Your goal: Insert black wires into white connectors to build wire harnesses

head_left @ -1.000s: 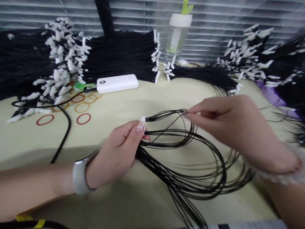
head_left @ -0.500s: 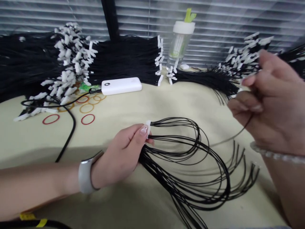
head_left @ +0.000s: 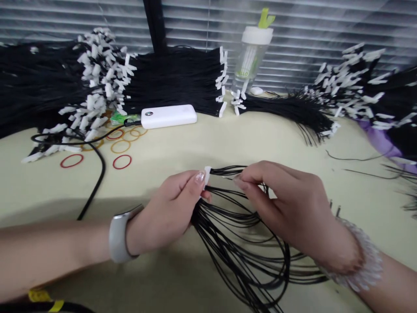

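Note:
My left hand (head_left: 169, 211), wearing a grey wristband, pinches a white connector (head_left: 207, 176) and the bundle of thin black wires (head_left: 228, 243) below it. Several wires loop out of the connector to the right. Just right of the connector, my right hand (head_left: 289, 204) has its thumb and forefinger pressed together on a thin black wire, whose tip (head_left: 227, 177) points left at the connector. The other fingers of my right hand are curled, and the wires pass behind them.
Piles of black wires (head_left: 176, 80) with white connectors stand along the blinds. In front lie a white power bank (head_left: 169, 116), a black cable (head_left: 101, 169) and rubber bands (head_left: 122, 161). A bottle (head_left: 252, 56) stands behind. Loose wires (head_left: 368, 174) lie at right.
My right hand has come down and left from the upper right, to beside the connector, with the wire between its fingers. My left hand has hardly moved.

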A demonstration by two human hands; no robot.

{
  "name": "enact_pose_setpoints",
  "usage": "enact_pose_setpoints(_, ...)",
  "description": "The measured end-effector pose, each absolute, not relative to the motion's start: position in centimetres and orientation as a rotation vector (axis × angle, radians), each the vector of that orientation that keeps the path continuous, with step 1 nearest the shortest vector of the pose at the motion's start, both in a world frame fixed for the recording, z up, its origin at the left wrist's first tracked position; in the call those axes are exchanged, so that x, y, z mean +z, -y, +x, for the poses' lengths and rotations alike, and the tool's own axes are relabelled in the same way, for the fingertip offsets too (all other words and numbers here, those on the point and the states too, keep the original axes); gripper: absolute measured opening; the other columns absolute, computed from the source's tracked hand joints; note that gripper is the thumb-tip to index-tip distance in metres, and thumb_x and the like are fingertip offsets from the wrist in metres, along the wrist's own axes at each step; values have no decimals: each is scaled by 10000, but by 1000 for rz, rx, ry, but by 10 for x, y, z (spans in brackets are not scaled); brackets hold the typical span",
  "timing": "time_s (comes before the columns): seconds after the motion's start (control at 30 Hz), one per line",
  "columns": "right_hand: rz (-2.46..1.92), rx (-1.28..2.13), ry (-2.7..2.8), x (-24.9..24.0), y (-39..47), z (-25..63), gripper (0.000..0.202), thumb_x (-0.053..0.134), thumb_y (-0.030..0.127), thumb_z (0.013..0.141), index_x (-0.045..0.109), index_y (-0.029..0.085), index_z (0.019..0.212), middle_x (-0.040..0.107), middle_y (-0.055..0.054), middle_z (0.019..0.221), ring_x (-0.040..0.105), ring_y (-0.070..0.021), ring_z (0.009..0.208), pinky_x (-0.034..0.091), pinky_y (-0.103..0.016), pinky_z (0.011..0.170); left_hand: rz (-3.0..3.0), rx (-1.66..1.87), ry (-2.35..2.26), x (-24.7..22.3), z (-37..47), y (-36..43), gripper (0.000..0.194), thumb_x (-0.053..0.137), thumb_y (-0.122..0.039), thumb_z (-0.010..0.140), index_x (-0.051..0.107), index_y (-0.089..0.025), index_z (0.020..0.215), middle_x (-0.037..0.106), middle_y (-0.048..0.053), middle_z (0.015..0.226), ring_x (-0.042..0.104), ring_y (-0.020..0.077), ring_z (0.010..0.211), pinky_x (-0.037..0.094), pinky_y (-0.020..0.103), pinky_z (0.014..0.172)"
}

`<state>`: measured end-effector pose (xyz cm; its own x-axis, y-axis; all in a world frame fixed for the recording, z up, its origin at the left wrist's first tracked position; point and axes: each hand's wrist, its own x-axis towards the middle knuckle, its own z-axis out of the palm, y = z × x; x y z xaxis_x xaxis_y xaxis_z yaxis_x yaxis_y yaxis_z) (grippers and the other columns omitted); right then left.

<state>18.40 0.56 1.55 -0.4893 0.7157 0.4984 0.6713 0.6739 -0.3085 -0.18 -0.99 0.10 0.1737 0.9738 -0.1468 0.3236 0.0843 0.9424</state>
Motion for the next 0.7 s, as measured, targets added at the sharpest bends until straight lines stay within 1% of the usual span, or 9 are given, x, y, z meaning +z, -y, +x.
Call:
enact_pose_setpoints(0.1,-1010,59,2309,14,-4,184,36,504,147,765,533,165,777,571,18,729,516,-63,671,401,-179,611,1457,807,-1355,1,-2,9,383,317,-435,836,465,-164,610,392,-54,479,322,49,385,260,147,332)
enact_pose_setpoints(0.2,-989,18,2311,13,-4,183,38,505,146,765,533,169,777,574,16,730,521,-67,674,405,-183,611,1441,790,-1355,2,-2,9,381,312,-439,837,461,-169,612,377,-60,454,317,51,367,255,151,326)
enact_pose_setpoints(0.37,-1001,-5,2306,11,-2,179,57,492,154,778,547,171,775,567,16,696,513,-71,643,401,-199,591,1507,775,-1324,2,-2,11,373,305,-404,846,462,-167,606,405,-46,496,355,61,419,276,149,347)
enact_pose_setpoints(0.53,-1022,-45,2285,13,2,175,76,492,160,781,561,166,749,563,11,655,502,-79,606,394,-215,559,1635,775,-1278,2,-2,13,359,299,-365,857,470,-163,614,430,-38,563,357,58,466,294,141,376)
enact_pose_setpoints(0.7,-937,-67,2366,12,2,177,95,503,98,749,580,153,761,596,-5,696,518,-94,630,410,-232,573,1672,762,-1259,2,-2,13,359,292,-354,861,462,-163,609,422,-40,549,343,56,445,269,140,354)
